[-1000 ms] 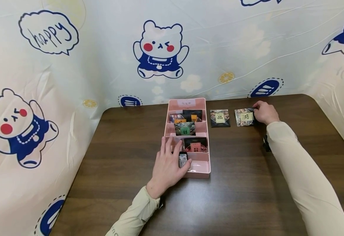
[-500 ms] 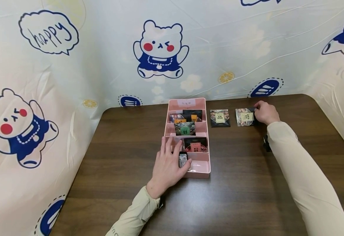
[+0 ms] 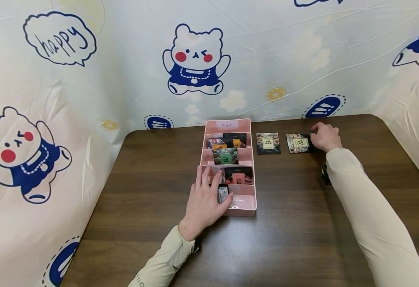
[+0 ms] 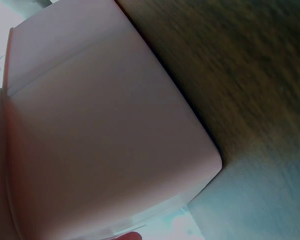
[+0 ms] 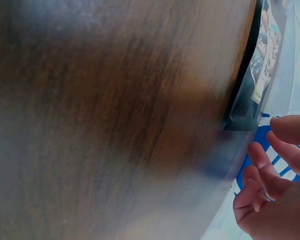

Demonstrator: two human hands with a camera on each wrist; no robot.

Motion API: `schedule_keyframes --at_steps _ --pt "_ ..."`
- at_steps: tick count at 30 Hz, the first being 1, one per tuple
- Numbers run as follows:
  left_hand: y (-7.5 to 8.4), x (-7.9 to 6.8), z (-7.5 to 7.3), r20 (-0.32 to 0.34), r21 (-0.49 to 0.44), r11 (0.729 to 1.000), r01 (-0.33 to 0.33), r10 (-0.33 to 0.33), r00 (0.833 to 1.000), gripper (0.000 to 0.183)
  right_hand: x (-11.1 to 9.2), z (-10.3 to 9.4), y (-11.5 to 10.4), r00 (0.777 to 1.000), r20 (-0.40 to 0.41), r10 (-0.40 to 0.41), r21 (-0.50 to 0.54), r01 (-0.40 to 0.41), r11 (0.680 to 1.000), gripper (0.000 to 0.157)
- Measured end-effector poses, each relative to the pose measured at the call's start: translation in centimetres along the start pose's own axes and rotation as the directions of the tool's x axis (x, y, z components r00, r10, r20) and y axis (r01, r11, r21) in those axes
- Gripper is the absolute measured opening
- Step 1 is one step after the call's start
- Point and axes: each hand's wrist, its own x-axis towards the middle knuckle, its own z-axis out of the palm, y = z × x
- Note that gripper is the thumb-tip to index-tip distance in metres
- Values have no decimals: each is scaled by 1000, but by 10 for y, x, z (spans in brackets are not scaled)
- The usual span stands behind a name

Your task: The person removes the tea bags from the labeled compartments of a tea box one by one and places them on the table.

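Note:
A long pink compartment box (image 3: 243,203) stands on the table with several small printed packets in its sections. My left hand (image 3: 205,201) rests over the near left part of the box, fingers spread and extended across its rim. A grey packet (image 3: 223,194) shows partly under that hand. In the left wrist view the box's pink outer side (image 4: 110,125) fills much of the picture. My right hand (image 3: 325,137) is at the right end of a dark printed packet (image 3: 298,143) lying on the table. The right wrist view shows loosely bent fingers (image 5: 262,167) just apart from this packet's dark corner (image 5: 242,117).
Left of that packet lies another square packet (image 3: 268,143), near the box. Inside the box are orange-labelled packets (image 3: 235,140), a green-labelled one (image 3: 225,156) and a red-labelled one (image 3: 238,176). A patterned cloth (image 3: 259,48) hangs behind the brown table (image 3: 288,239).
My right hand has shifted very slightly to the right. The packet beside it looks darker and flatter than before. The left hand and the box have stayed in place.

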Motion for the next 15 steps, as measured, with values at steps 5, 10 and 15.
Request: schedule_keyframes --at_steps 5,10,15 --pt "0 0 0 7 2 1000 4 -4 1000 73 0 1 -2 1000 -24 -12 4 12 1000 43" --pt "0 -1 0 14 3 1000 9 -9 1000 73 0 3 -12 994 -99 -37 18 39 999 40" --pt "0 0 0 3 -1 1000 4 -4 1000 73 -1 5 -27 978 -174 -113 48 123 991 37"
